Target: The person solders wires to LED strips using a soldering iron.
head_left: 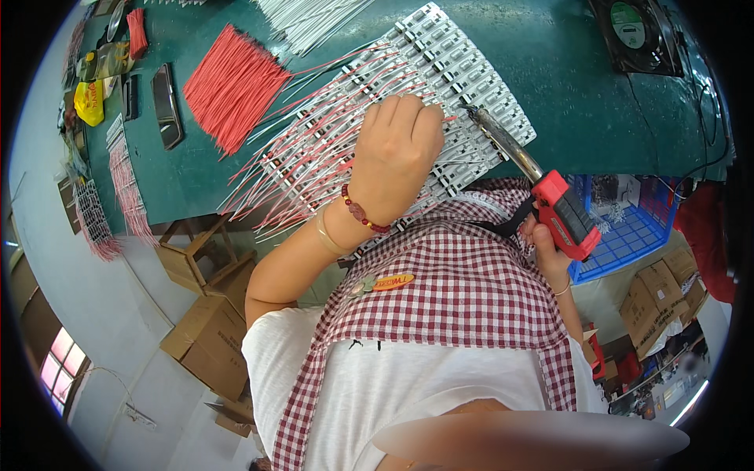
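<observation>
My left hand (pixel 399 149), with a dark red bead bracelet at the wrist, is closed over rows of small metal parts (pixel 479 86). A short red wire end (pixel 449 118) pokes out from its fingers. My right hand (pixel 546 247) grips the red and black handle of a soldering gun (pixel 565 216). The gun's metal barrel reaches up and left, its tip just right of the left hand among the parts. Many red and white wires (pixel 290 157) trail leftward from the rows, partly hidden by my left hand and forearm.
On the green table (pixel 565 47) lie a bundle of red wires (pixel 236 86), white wires (pixel 310 20) and a phone (pixel 166 106). A black fan (pixel 636 35) with cables stands at the far right. Below the edge are a blue crate (pixel 624 255) and cardboard boxes (pixel 208 345).
</observation>
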A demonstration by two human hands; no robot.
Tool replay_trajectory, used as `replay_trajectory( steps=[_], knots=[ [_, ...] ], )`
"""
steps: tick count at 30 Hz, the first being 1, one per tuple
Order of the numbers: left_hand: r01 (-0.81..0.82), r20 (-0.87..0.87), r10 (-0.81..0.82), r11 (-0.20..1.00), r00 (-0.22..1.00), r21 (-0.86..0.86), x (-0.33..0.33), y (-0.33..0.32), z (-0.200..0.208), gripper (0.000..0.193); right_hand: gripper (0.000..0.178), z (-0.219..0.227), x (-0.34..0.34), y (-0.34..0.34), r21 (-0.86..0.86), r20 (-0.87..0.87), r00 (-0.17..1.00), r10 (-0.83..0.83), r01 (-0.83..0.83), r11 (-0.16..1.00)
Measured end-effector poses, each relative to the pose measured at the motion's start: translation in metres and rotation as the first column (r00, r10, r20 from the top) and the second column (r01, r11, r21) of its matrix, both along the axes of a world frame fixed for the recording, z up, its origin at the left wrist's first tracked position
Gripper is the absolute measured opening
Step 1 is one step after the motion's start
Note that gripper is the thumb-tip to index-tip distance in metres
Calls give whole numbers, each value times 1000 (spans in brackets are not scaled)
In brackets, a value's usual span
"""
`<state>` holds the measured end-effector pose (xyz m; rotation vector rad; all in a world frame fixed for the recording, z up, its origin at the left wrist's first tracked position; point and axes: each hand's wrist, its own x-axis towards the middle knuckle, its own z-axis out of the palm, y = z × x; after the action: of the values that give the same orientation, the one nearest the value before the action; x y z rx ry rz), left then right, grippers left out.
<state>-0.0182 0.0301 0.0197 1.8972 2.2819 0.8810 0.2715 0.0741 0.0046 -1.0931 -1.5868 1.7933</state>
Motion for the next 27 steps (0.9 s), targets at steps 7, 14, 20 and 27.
replay_trajectory(
  steps=[7,14,20,27],
  knots=[
    [13,224,-17,1000,975,22,-5,-5,9,14,44,6,-6,3,29,40,997,63,-64,998],
    [113,-69,-109,992,992,58,-3,-5,0,20,27,-1,-2,2,-30,-35,999,14,-15,999],
    [144,-85,-141,989,986,24,-1,-7,-3,28,31,-4,3,0,-21,-2,1000,24,-24,999],
    [132,-67,-130,991,989,13,1,-4,-3,28,23,-9,6,1,47,90,996,1,-5,999]
  ],
)
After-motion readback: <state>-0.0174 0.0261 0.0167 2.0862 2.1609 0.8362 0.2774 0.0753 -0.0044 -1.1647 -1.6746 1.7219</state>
